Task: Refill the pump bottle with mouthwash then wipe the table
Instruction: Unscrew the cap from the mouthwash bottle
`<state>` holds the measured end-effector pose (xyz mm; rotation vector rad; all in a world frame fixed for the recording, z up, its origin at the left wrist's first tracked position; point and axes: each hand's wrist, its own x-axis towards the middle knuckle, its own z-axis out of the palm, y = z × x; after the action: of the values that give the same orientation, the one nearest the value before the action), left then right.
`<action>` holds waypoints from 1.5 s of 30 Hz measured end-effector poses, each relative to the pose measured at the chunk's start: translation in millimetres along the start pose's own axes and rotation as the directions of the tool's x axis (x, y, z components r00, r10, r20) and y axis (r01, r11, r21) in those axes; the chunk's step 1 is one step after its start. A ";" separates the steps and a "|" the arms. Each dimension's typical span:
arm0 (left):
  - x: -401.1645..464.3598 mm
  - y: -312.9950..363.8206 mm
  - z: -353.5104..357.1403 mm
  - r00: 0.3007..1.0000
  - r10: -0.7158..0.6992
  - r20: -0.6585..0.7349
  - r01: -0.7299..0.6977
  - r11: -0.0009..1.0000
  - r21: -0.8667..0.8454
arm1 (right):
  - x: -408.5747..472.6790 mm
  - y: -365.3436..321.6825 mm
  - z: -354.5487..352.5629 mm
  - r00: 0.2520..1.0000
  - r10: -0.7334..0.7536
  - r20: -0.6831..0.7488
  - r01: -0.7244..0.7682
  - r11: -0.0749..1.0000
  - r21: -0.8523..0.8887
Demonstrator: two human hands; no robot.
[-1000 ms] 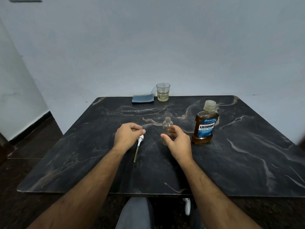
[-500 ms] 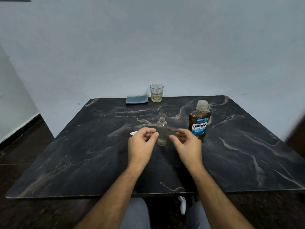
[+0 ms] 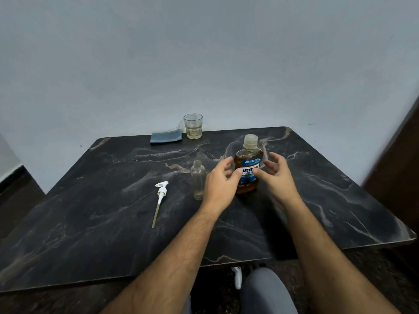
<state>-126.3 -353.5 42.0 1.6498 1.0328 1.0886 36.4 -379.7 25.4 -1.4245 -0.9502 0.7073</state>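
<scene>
An amber mouthwash bottle (image 3: 248,165) with a blue label and a capped top stands upright mid-table. My left hand (image 3: 221,184) and my right hand (image 3: 275,175) flank it with fingers spread, the thumbs at its label; neither hand grips it. Just left of my left hand stands the small clear pump bottle (image 3: 198,179), empty and without its top. Its white pump head with the long dip tube (image 3: 160,198) lies flat on the table further left. A folded blue-grey cloth (image 3: 166,137) lies at the far edge.
The black marble table (image 3: 90,211) fills the view against a pale wall. A glass tumbler (image 3: 193,126) with a little yellowish liquid stands beside the cloth at the far edge. A dark door or panel (image 3: 399,159) rises at the right.
Both hands have moved right from the small clear bottle to either side of the mouthwash bottle. The pump head lies uncovered on the table. The camera has turned.
</scene>
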 end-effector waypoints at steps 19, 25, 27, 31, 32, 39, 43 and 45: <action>47.0 60.9 -3.9 0.958 0.118 0.262 -0.129 0.991 0.025 | 3.2 4.6 -1.6 0.976 -0.086 0.199 0.104 0.991 -0.080; 63.4 60.0 -2.7 0.934 0.123 0.336 -0.164 0.982 0.096 | 6.6 8.1 -1.4 0.979 -0.065 0.194 0.087 0.990 -0.109; 66.9 58.0 -2.7 0.926 0.122 0.357 -0.168 0.981 0.101 | 6.2 10.2 3.1 0.983 -0.062 0.175 0.085 0.988 -0.129; 70.1 53.5 0.0 0.937 0.141 0.321 -0.183 0.977 0.106 | 2.0 17.7 12.0 0.992 -0.097 0.085 0.112 0.976 -0.189; 70.3 52.4 0.9 0.941 0.153 0.303 -0.194 0.975 0.109 | 0.9 19.0 13.5 0.992 -0.109 0.070 0.121 0.971 -0.204; 66.1 45.2 8.7 0.956 0.246 0.160 -0.272 0.947 0.172 | -8.4 21.5 25.1 0.982 -0.178 -0.062 0.156 0.951 -0.269; 60.6 45.7 13.9 0.957 0.289 0.018 -0.282 0.915 0.288 | -11.8 21.4 31.6 0.968 -0.217 -0.126 0.166 0.931 -0.323; 56.8 46.1 17.1 0.954 0.297 -0.038 -0.271 0.911 0.311 | -13.3 22.4 32.3 0.966 -0.224 -0.126 0.174 0.931 -0.321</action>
<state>-87.0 -316.2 94.2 2.0671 1.0768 1.2447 5.1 -374.2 -1.3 -1.6010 -1.0934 0.2943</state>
